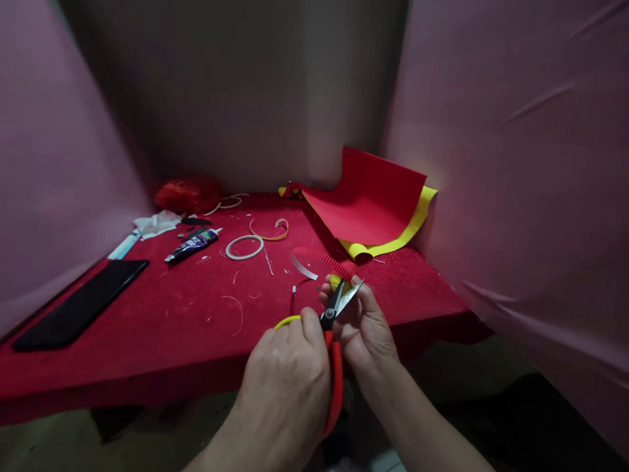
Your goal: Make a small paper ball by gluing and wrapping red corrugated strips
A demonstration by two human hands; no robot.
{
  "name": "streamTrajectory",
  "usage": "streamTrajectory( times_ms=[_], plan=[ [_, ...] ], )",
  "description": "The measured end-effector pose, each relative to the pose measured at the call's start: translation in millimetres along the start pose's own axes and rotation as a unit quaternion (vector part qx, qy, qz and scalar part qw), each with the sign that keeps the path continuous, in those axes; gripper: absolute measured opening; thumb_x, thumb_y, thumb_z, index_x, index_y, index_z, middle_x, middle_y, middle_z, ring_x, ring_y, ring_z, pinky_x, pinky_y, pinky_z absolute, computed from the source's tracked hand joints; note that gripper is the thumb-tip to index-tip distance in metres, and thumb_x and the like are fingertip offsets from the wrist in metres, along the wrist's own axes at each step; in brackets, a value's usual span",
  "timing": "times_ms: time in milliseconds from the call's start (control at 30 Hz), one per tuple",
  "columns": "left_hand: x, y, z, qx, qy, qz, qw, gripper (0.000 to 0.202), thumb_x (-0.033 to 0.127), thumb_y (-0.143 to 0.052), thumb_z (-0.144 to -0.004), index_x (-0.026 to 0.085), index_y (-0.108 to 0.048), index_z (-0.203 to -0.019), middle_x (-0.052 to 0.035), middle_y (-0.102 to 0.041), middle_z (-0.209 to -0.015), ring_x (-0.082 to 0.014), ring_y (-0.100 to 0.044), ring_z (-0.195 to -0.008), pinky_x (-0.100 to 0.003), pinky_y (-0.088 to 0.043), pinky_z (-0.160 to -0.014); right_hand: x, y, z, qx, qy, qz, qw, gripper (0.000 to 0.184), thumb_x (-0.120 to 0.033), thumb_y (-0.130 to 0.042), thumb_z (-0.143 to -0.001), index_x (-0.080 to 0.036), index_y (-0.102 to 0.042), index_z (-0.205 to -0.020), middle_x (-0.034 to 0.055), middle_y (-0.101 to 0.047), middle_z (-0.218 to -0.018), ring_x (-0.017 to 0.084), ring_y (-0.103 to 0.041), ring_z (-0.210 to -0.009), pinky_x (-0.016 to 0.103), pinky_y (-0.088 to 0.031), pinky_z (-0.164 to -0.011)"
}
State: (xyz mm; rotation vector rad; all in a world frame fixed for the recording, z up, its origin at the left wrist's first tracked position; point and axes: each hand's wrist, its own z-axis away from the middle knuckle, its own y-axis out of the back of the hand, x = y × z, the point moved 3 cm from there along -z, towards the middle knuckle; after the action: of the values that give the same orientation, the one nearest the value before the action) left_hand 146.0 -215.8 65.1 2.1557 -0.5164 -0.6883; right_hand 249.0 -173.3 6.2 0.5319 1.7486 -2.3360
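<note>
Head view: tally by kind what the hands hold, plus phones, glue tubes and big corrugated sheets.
Scissors, left hand: 1
Yellow scrap, right hand: 1
Phone: 1
Glue tube: 1
Corrugated sheets, one red, one yellow: 2
Total: 6

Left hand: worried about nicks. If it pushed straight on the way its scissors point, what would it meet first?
Probably the right hand: the scissors in the left hand point up and right, at its fingers pinching a small yellow piece. Depth is hard to judge.
</note>
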Motion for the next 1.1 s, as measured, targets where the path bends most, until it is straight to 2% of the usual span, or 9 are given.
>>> streamTrajectory(
  times_ms=[100, 200, 333, 433, 733, 933, 1100],
  plan=[
    [-4.1, -5.6, 5.3, 0.033, -0.011, 0.013, 0.999, 0.027, -0.001, -0.036, -0.067, 0.003, -0.054, -0.087, -0.0073, -0.055, -0.054, -0.0210, -0.055, -0.042, -0.035, -0.050, -0.041, 0.1, -2.0, 0.6, -0.059, 0.037, -0.001, 0.998, 0.018, -0.025, -0.080, -0.062, -0.018, -0.067, -0.073, 0.0026, -0.073, -0.072, 0.016, -0.069, -0.066, 0.027, -0.057, -0.067],
    [-7.5, -12.9, 10.9, 0.065, -0.026, 0.023, 0.997, 0.032, -0.002, -0.035, -0.070, -0.002, -0.053, -0.097, -0.0099, -0.058, -0.059, -0.0207, -0.058, -0.046, -0.034, -0.052, -0.044, -1.6, -3.9, 1.1, -0.108, 0.072, 0.007, 0.991, 0.022, -0.026, -0.080, -0.064, -0.018, -0.068, -0.080, 0.0014, -0.072, -0.072, 0.015, -0.068, -0.066, 0.028, -0.057, -0.071],
    [-10.5, -22.6, 19.2, 0.100, -0.029, 0.049, 0.993, 0.030, 0.004, -0.036, -0.080, -0.004, -0.051, -0.105, -0.0151, -0.063, -0.069, -0.0220, -0.063, -0.056, -0.035, -0.056, -0.053, -5.7, -6.2, 3.9, -0.143, 0.117, 0.034, 0.982, 0.028, -0.026, -0.077, -0.069, -0.017, -0.067, -0.094, 0.0020, -0.072, -0.079, 0.014, -0.068, -0.067, 0.026, -0.056, -0.070],
    [-11.8, -29.0, 24.8, 0.112, -0.033, 0.058, 0.991, 0.032, 0.007, -0.037, -0.083, -0.006, -0.050, -0.109, -0.0196, -0.065, -0.078, -0.0241, -0.066, -0.065, -0.036, -0.057, -0.059, -7.8, -8.3, 7.5, -0.163, 0.132, 0.048, 0.977, 0.030, -0.024, -0.075, -0.072, -0.017, -0.065, -0.099, 0.0025, -0.071, -0.082, 0.015, -0.069, -0.072, 0.025, -0.055, -0.073],
    [-14.9, -40.9, 32.4, 0.137, -0.021, 0.086, 0.987, 0.031, 0.012, -0.044, -0.086, -0.002, -0.050, -0.113, -0.0204, -0.066, -0.089, -0.0248, -0.066, -0.078, -0.035, -0.055, -0.069, -13.6, -7.1, 11.9, -0.146, 0.145, 0.052, 0.977, 0.033, -0.021, -0.078, -0.067, -0.018, -0.065, -0.098, 0.0025, -0.070, -0.088, 0.016, -0.066, -0.081, 0.031, -0.050, -0.090],
    [-13.8, -42.6, 31.2, 0.143, -0.016, 0.122, 0.982, 0.031, 0.010, -0.043, -0.085, -0.004, -0.050, -0.112, -0.0176, -0.064, -0.084, -0.0206, -0.064, -0.073, -0.031, -0.053, -0.066, -17.1, -6.7, 13.2, -0.155, 0.146, 0.058, 0.975, 0.031, -0.021, -0.076, -0.068, -0.019, -0.065, -0.097, 0.0026, -0.070, -0.089, 0.017, -0.065, -0.084, 0.032, -0.049, -0.090],
    [-15.0, -43.9, 34.5, 0.142, -0.016, 0.138, 0.980, 0.034, 0.009, -0.046, -0.083, -0.005, -0.049, -0.114, -0.0184, -0.064, -0.087, -0.0210, -0.064, -0.076, -0.031, -0.053, -0.068, -17.6, -5.5, 12.9, -0.158, 0.148, 0.059, 0.975, 0.033, -0.021, -0.076, -0.068, -0.018, -0.064, -0.099, 0.0030, -0.070, -0.088, 0.017, -0.065, -0.084, 0.032, -0.048, -0.091]
  ],
)
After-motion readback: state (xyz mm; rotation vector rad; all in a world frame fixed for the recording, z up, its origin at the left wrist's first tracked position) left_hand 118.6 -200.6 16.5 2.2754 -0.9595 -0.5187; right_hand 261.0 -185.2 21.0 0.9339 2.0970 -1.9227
